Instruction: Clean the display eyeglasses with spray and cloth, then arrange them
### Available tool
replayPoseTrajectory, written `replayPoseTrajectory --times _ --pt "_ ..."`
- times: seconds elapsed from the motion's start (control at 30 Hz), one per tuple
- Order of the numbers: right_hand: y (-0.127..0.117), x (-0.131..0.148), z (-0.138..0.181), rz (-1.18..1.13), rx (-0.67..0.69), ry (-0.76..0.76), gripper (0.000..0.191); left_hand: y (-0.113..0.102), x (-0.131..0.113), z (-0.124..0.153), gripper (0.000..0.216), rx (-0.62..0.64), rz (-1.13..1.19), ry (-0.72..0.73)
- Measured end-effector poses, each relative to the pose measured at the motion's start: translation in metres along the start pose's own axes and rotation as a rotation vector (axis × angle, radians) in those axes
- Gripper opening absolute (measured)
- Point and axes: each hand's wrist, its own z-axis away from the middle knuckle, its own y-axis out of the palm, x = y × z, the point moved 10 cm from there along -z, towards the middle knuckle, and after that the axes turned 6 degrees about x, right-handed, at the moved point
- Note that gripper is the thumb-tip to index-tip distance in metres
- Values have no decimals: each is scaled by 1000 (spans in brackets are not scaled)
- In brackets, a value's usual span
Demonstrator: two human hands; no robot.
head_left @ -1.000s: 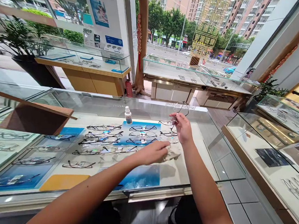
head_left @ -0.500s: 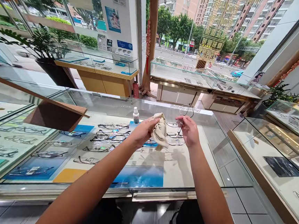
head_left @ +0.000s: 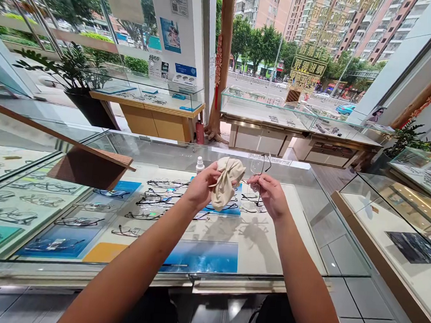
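Bunched in my left hand is a beige cloth, its folds spread over the fingertips. My right hand pinches a pair of thin-framed eyeglasses, one lens upright above the fingers and a dark temple hanging down. A small gap separates the cloth from the glasses. Both hands are above the glass top of a display case. Just behind my left hand stands a small white bottle, partly hidden by it.
Rows of eyeglasses lie inside the case beneath my hands. A brown slatted stand sits on the glass at left. Another display case stands at right. More cases line the window, near a potted plant.
The cloth has opened out and turned in my left hand. The glasses have tilted and shifted slightly left in my right hand. The whole view has shifted a little.
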Motion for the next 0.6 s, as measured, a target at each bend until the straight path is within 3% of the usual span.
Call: replayPoseTrajectory --times 0.33,0.6 --pt "20 -11 0 32 138 56 30 6 -9 2 34 16 -94 115" --pt "28 -16 2 47 201 75 28 11 -6 2 47 63 -43 166"
